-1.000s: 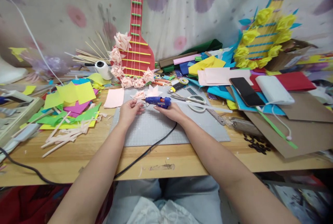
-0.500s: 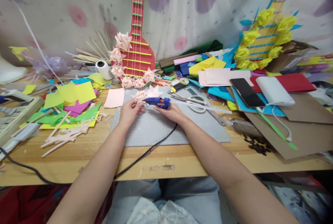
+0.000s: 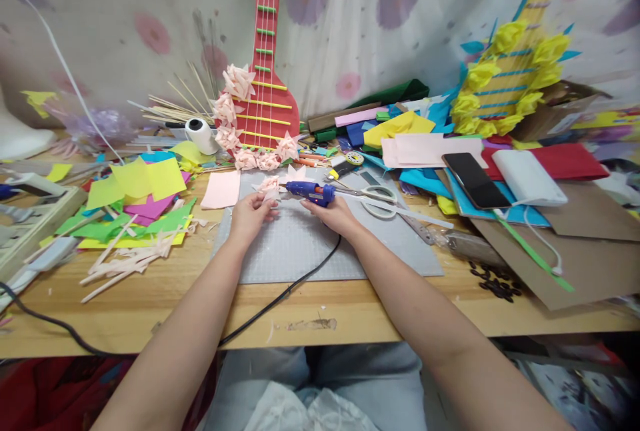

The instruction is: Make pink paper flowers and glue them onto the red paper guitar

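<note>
Over the grey cutting mat (image 3: pixel 280 257), my left hand (image 3: pixel 250 217) pinches a pale pink paper flower (image 3: pixel 269 185). A blue hot glue gun (image 3: pixel 309 192) is gripped in my right hand (image 3: pixel 337 214), its nozzle pointing left at the flower. From the gun's back a long clear glue stick (image 3: pixel 400 209) sticks out to the right, and a black cord (image 3: pixel 290 287) runs down from it. Just behind lies another pink paper piece with pointed petals (image 3: pixel 298 174). At the back stands a red paper lute (image 3: pixel 270 104) with pink flowers along its edge.
Scissors (image 3: pixel 383 201) lie on the mat's right side. Yellow, green and magenta paper sheets (image 3: pixel 135 184) and pale pink strips (image 3: pixel 125 261) cover the left. A phone (image 3: pixel 475 179), a white power bank (image 3: pixel 533 176) and brown cardboard (image 3: pixel 565 271) are at right. A yellow flowered instrument (image 3: pixel 505 84) stands behind.
The glue gun has shifted slightly to the right and turned a little, its nozzle now higher. My left hand still holds the flower in nearly the same place.
</note>
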The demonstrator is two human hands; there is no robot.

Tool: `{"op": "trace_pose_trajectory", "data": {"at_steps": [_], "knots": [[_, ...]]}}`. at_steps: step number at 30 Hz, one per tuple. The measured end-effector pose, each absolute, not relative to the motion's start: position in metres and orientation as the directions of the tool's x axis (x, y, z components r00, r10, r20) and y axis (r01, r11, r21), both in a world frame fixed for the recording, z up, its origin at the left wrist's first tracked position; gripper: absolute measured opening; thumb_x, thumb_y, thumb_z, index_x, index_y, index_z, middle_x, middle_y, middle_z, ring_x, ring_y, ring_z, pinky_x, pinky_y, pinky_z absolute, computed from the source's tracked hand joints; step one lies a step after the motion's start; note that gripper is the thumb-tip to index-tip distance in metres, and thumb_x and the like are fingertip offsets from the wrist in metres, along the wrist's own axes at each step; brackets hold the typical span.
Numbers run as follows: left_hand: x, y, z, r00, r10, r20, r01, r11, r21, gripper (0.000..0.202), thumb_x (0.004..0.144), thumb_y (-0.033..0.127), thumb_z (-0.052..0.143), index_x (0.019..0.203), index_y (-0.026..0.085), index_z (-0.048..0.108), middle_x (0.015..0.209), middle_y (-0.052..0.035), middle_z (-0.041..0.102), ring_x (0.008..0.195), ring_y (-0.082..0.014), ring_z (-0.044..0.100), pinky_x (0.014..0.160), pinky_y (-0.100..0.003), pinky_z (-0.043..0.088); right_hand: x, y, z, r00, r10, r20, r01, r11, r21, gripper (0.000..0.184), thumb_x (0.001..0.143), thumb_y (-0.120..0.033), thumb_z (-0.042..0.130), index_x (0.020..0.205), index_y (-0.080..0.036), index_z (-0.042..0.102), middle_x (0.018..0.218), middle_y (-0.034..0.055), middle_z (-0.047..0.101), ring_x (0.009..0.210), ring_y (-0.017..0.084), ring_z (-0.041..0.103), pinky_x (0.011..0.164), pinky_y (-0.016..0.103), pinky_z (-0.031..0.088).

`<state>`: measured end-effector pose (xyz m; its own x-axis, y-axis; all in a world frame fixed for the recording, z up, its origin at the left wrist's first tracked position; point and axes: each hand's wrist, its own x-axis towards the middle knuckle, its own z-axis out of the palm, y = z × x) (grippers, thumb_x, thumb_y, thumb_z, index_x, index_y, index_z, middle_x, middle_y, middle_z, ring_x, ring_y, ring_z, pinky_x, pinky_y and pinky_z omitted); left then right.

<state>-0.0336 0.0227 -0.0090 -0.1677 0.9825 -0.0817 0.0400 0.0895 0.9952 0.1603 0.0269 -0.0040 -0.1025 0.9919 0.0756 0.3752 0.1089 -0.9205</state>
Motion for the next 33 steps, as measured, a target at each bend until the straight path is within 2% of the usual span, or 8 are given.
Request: {"op": "trace_pose_trajectory", "data": {"at_steps": [6, 10, 15, 19, 21, 24, 27, 33], "knots": [[-0.034, 0.022, -0.008, -0.221, 0.974, -0.053, 0.069, 0.070, 0.995, 0.013, 0.074, 0.025, 0.060, 0.077, 0.013, 0.056, 0.067, -0.0026, 0.066, 0.054, -0.0112, 0.064, 0.048, -0.020, 0.050, 0.166, 0.036, 0.002, 0.224, 0.972, 0.075, 0.099, 0.054, -0.994, 0.033, 0.064, -0.050, 0.066, 0.067, -0.017, 0.061, 0.056, -0.0007, 0.061, 0.039, 0.008, 0.044, 0.041, 0.022, 0.038], [-0.032, 0.020, -0.006, -0.238, 0.970, -0.041, 0.090, 0.064, 0.994, 0.013, 0.075, 0.026, 0.058, 0.078, 0.014, 0.055, 0.070, -0.0028, 0.067, 0.053, -0.0104, 0.063, 0.044, -0.018, 0.048, 0.170, 0.046, -0.006, 0.347, 0.938, -0.006, -0.089, 0.026, -0.996, 0.033, 0.065, -0.048, 0.066, 0.057, -0.018, 0.054, 0.049, -0.0029, 0.054, 0.037, 0.006, 0.042, 0.037, 0.020, 0.036], [-0.031, 0.020, -0.008, -0.245, 0.969, -0.010, 0.131, 0.044, 0.990, 0.018, 0.076, 0.029, 0.054, 0.084, 0.014, 0.059, 0.079, -0.0053, 0.068, 0.054, -0.0109, 0.061, 0.041, -0.018, 0.046, 0.170, 0.051, -0.013, 0.356, 0.932, -0.065, -0.148, -0.012, -0.989, 0.028, 0.067, -0.042, 0.067, 0.058, -0.019, 0.054, 0.044, -0.0042, 0.052, 0.034, 0.006, 0.041, 0.034, 0.020, 0.036], [-0.031, 0.021, -0.011, -0.291, 0.944, 0.153, 0.271, -0.072, 0.960, 0.028, 0.075, 0.035, 0.056, 0.091, 0.015, 0.066, 0.100, -0.0079, 0.064, 0.064, -0.0119, 0.061, 0.045, -0.021, 0.048, 0.169, 0.050, -0.012, 0.358, 0.930, -0.080, -0.157, -0.024, -0.987, 0.025, 0.068, -0.038, 0.065, 0.058, -0.019, 0.053, 0.045, -0.0040, 0.053, 0.034, 0.006, 0.041, 0.034, 0.020, 0.035], [-0.028, 0.021, -0.010, -0.273, 0.922, 0.274, 0.390, -0.155, 0.908, 0.027, 0.077, 0.034, 0.054, 0.093, 0.017, 0.067, 0.104, -0.0076, 0.061, 0.068, -0.0121, 0.060, 0.050, -0.022, 0.049, 0.169, 0.051, -0.011, 0.359, 0.929, -0.094, -0.160, -0.038, -0.986, 0.024, 0.068, -0.038, 0.065, 0.059, -0.019, 0.053, 0.047, -0.0040, 0.054, 0.033, 0.006, 0.040, 0.034, 0.020, 0.035], [-0.023, 0.025, -0.002, -0.168, 0.885, 0.433, 0.608, -0.253, 0.752, 0.026, 0.079, 0.027, 0.052, 0.100, 0.018, 0.065, 0.093, -0.0049, 0.063, 0.072, -0.0125, 0.059, 0.064, -0.024, 0.048, 0.169, 0.052, -0.012, 0.366, 0.924, -0.108, -0.163, -0.051, -0.985, 0.025, 0.067, -0.039, 0.065, 0.058, -0.019, 0.053, 0.048, -0.0035, 0.055, 0.034, 0.006, 0.041, 0.033, 0.020, 0.035], [-0.016, 0.031, 0.007, -0.125, 0.878, 0.461, 0.747, -0.223, 0.627, 0.030, 0.079, 0.022, 0.053, 0.108, 0.018, 0.058, 0.086, -0.0022, 0.064, 0.069, -0.0128, 0.058, 0.066, -0.025, 0.044, 0.171, 0.053, -0.012, 0.377, 0.918, -0.120, -0.192, -0.049, -0.980, 0.024, 0.066, -0.038, 0.067, 0.059, -0.019, 0.054, 0.049, -0.0033, 0.056, 0.034, 0.006, 0.041, 0.033, 0.020, 0.035], [-0.011, 0.050, 0.021, 0.039, 0.880, 0.474, 0.904, -0.233, 0.359, 0.008, 0.081, 0.022, 0.049, 0.081, 0.020, 0.057, 0.083, -0.0032, 0.063, 0.074, -0.0164, 0.058, 0.063, -0.027, 0.038, 0.172, 0.053, -0.007, 0.384, 0.913, -0.137, -0.188, -0.068, -0.980, 0.021, 0.067, -0.036, 0.066, 0.061, -0.018, 0.056, 0.050, -0.0035, 0.057, 0.032, 0.005, 0.039, 0.032, 0.020, 0.034]]}}
